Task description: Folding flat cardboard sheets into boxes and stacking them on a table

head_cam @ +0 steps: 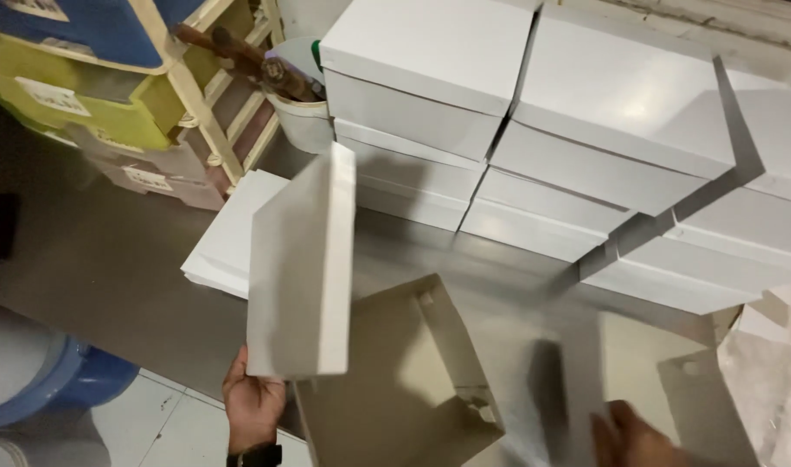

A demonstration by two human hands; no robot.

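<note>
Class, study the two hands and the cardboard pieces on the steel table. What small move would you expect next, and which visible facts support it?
Probably lowering the white cardboard lid over the open brown-lined box tray. The left hand holds the lid upright by its bottom edge, right beside the tray, while the blurred right hand grips a flat cardboard piece, and closed white boxes are stacked behind.

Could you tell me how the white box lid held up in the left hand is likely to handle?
The white lid probably feels light: the left hand holds it upright by one bottom corner alone. It looks fairly stiff, as it stays flat without sagging. Its smooth white surface may be somewhat slippery, and the thin folded card could dent if squeezed.
</note>
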